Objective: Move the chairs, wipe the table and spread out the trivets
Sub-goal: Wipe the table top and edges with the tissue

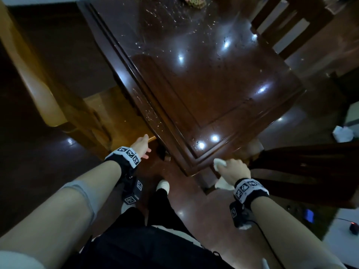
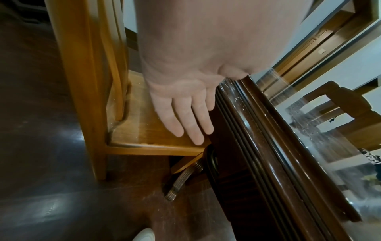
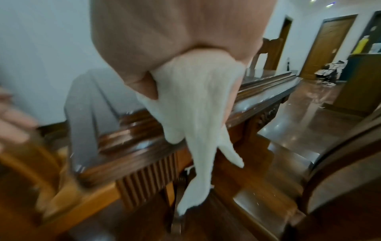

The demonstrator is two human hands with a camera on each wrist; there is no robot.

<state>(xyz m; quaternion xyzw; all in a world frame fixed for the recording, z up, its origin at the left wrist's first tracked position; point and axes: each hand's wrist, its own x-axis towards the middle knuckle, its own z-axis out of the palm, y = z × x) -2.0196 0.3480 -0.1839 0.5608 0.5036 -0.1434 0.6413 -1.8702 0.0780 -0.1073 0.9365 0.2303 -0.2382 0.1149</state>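
The dark glossy table [image 1: 194, 78] fills the middle of the head view, its top speckled with crumbs and streaks. My left hand [image 1: 142, 145] reaches, fingers straight, over the seat of a light wooden chair [image 1: 120, 113] tucked at the table's left edge; in the left wrist view the fingers [image 2: 185, 120] hover over the chair seat [image 2: 144, 130]. My right hand [image 1: 233, 168] grips a white cloth [image 1: 277, 164] just off the table's near corner; the cloth [image 3: 195, 114] hangs down. A woven trivet [image 1: 194, 0] lies at the far end.
A dark chair [image 1: 310, 171] stands close at my right, another chair [image 1: 295, 26] at the far right side. White crumpled paper [image 1: 342, 133] lies on the floor at right. My feet [image 1: 163, 185] are by the table's corner leg [image 1: 206, 177].
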